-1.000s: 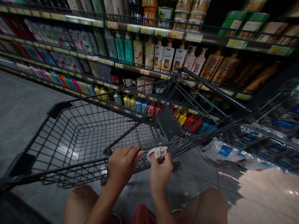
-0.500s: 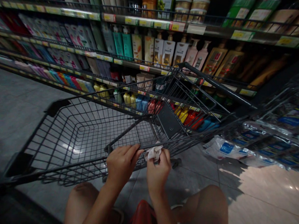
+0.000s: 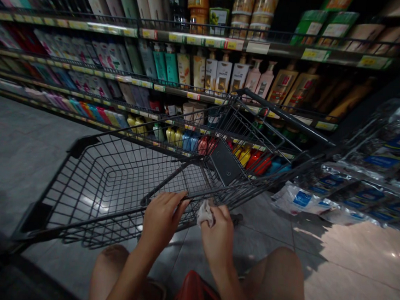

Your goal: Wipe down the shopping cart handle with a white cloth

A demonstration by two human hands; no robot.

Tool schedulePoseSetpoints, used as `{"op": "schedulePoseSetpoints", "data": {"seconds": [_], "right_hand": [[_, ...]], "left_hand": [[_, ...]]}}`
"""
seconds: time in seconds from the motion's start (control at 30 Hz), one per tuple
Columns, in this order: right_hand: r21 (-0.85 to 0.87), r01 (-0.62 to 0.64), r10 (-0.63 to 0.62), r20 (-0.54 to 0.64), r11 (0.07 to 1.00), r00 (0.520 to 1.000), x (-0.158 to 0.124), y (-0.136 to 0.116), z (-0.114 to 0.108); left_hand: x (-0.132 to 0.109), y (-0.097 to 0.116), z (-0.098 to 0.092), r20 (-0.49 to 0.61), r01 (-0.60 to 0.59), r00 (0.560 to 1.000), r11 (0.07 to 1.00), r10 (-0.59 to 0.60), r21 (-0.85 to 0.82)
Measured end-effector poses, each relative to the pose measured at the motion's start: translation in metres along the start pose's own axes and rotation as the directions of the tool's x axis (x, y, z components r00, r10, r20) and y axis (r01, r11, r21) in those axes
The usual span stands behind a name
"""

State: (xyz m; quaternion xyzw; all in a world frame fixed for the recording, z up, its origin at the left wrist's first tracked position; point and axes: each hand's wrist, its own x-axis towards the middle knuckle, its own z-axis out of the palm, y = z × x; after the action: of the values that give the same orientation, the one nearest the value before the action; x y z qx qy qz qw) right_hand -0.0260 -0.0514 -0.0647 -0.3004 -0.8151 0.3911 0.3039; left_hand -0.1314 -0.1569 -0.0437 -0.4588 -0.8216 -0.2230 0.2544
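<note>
A black wire shopping cart stands sideways in front of me, with bare mesh showing inside its basket. My left hand is closed over the near top rail, around the middle of the cart's side. Just to its right, my right hand grips a crumpled whitish cloth close against the same rail. Part of the cloth is hidden by the fingers.
Shelves of pump bottles and jars run behind the cart. Shiny packs with blue labels hang at the right. Below my hands, between my knees, is a red object. Grey tiles cover the floor.
My right hand has shifted slightly right and down with the cloth, which is now bunched at the left of my fingers. My left hand stays on the rail. The view has tilted slightly.
</note>
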Motion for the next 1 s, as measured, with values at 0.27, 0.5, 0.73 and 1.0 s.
{"op": "schedulePoseSetpoints", "data": {"seconds": [0.27,0.5,0.73,1.0], "right_hand": [[0.447,-0.058,0.158,-0.192,0.893,0.969,-0.001,-0.01,0.023],[0.517,-0.06,0.193,-0.208,0.854,0.959,-0.005,-0.007,0.056],[0.383,0.062,0.018,-0.202,0.922,0.979,-0.003,-0.007,0.054],[0.525,-0.26,0.287,0.03,0.811,0.957,-0.02,0.007,0.051]], "left_hand": [[-0.023,-0.026,-0.026,-0.174,0.074,0.983,0.997,-0.066,0.036],[-0.034,-0.045,-0.027,-0.174,0.07,0.983,0.995,-0.056,0.073],[-0.04,-0.048,-0.022,-0.147,0.092,0.986,0.993,-0.08,0.077],[-0.04,-0.046,-0.023,-0.135,0.123,0.985,0.989,-0.111,0.085]]}}
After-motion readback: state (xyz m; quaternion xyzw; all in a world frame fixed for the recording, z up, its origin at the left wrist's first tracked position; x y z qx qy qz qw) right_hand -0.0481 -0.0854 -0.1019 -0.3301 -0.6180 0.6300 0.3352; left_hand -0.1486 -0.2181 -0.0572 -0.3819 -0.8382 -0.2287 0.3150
